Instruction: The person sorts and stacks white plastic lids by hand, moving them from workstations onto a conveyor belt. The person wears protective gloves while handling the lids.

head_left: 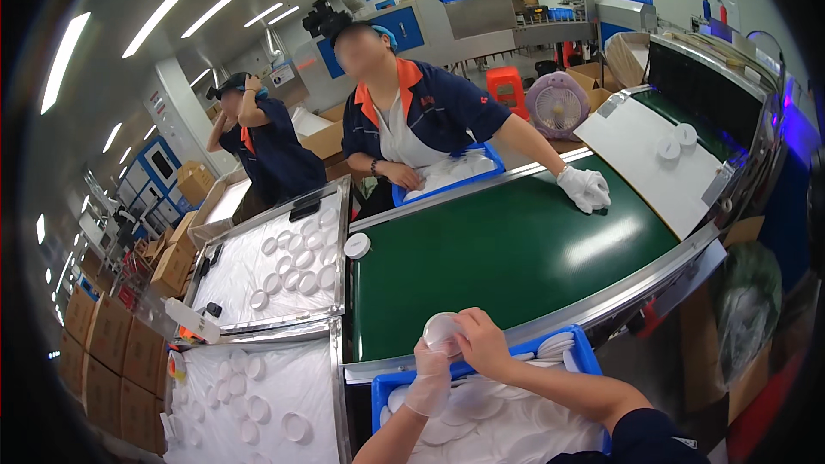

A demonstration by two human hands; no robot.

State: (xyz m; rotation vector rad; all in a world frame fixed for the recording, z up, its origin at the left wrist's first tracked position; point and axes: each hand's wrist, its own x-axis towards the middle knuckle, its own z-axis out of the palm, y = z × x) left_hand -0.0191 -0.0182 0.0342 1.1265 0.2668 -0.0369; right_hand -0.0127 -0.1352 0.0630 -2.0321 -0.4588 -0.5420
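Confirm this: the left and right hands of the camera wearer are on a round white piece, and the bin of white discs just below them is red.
Not quite: in the head view, that bin of white discs is blue. The left hand and right hand are on a round white piece.

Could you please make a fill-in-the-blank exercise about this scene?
The person's gloved left hand and bare right hand hold a round white piece near a rectangular plastic bin coloured ____.
The wide conveyor belt beyond that bin is coloured ____.
Over it, a co-worker's hand wears a white ____.
In the picture, a round purple fan stands to the ____ of an orange-red stool.
Missing words: blue; green; glove; right.
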